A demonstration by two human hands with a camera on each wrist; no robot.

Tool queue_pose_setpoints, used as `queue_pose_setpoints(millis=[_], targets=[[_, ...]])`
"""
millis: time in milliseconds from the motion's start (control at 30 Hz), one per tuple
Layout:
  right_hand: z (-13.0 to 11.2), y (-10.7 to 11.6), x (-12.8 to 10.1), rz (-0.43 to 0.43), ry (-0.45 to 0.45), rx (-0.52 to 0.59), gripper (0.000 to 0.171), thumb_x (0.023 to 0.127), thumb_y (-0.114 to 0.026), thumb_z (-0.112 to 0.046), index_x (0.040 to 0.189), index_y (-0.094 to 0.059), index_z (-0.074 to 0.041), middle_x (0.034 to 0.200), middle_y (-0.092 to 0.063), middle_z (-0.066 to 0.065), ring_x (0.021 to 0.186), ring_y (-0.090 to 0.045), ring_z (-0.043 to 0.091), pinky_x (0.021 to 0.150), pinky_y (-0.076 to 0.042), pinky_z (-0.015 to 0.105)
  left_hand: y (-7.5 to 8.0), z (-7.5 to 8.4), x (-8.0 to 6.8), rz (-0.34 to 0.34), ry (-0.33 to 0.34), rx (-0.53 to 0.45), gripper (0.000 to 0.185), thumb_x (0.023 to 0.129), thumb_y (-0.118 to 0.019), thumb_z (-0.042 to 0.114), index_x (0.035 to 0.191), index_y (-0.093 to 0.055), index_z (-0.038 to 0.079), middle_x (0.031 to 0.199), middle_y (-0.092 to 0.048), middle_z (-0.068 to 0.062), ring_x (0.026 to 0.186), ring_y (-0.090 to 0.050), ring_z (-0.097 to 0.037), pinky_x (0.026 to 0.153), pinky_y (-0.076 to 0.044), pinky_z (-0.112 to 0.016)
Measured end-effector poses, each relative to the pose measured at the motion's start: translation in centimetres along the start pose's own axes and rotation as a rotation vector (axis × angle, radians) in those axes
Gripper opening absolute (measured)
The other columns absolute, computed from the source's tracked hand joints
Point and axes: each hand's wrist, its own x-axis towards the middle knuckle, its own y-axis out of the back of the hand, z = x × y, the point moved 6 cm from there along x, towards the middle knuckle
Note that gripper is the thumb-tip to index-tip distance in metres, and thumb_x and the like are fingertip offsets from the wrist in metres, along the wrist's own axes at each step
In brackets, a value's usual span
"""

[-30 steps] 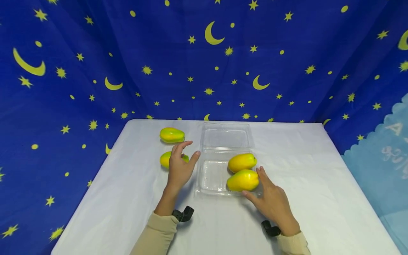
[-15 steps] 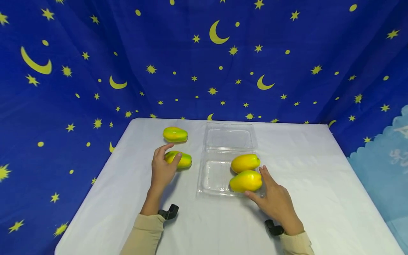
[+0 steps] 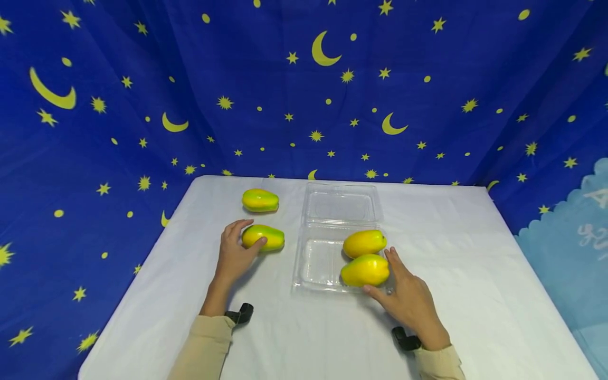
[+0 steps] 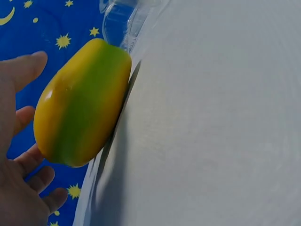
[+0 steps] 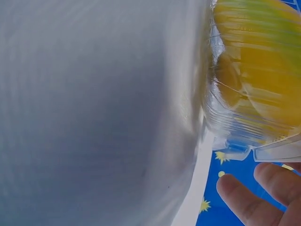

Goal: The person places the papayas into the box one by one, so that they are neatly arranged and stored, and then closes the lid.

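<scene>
In the head view my left hand (image 3: 235, 254) is spread around the near end of a yellow-green papaya (image 3: 268, 238) lying on the cloth. The left wrist view shows its thumb (image 4: 28, 70) apart from that papaya (image 4: 84, 103), with the other fingers loosely bent behind it. Two yellower papayas, a back one (image 3: 364, 244) and a front one (image 3: 366, 270), lie side by side in the right part of a clear plastic clamshell box (image 3: 315, 264). Beside that box's right edge rests my right hand (image 3: 412, 301), fingers extended, fingertips (image 5: 230, 186) close to the rim.
Another green-yellow papaya (image 3: 260, 200) lies farther back on the left. The clamshell's lid (image 3: 342, 205) is folded back behind its base. A white cloth covers the table (image 3: 456, 237), and a blue star-patterned curtain (image 3: 266, 79) hangs behind it.
My left hand has moved left, away from the clamshell box and down around the nearer loose papaya. The right hand has stayed by the box.
</scene>
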Motion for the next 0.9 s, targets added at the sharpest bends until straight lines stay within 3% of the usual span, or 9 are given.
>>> queue_pose_setpoints(millis=[200, 433, 900], targets=[[-0.1, 0.0, 0.2, 0.000, 0.009, -0.021, 0.107, 0.080, -0.067, -0.073, 0.155, -0.035, -0.005, 0.159, -0.038, 0.016, 0.051, -0.039, 0.013, 0.082, -0.055, 0.054, -0.2, -0.4, 0.2, -0.084, -0.024, -0.017, 0.066, 0.083, -0.081, 0.042, 0.139, -0.057, 0.017, 0.151, -0.042, -0.010, 0.143, -0.034, -0.034, 0.118, -0.026, -0.060], [-0.2, 0.1, 0.2, 0.002, 0.018, -0.030, 0.107, 0.079, -0.067, -0.074, 0.154, -0.036, -0.004, 0.159, -0.038, 0.016, 0.049, -0.037, 0.012, 0.081, -0.055, 0.053, -0.4, -0.8, 0.2, -0.153, -0.019, -0.028, 0.072, 0.081, -0.082, 0.046, 0.141, -0.056, 0.017, 0.155, -0.039, -0.010, 0.144, -0.033, -0.035, 0.118, -0.026, -0.061], [-0.1, 0.0, 0.3, -0.007, 0.004, -0.046, 0.109, 0.078, -0.063, -0.078, 0.155, -0.036, -0.005, 0.160, -0.037, 0.015, 0.051, -0.038, 0.014, 0.081, -0.053, 0.055, -1.1, -1.5, 0.5, -0.147, -0.036, -0.134, 0.070, 0.079, -0.086, 0.036, 0.140, -0.057, 0.017, 0.150, -0.044, -0.006, 0.140, -0.041, -0.030, 0.119, -0.028, -0.053]])
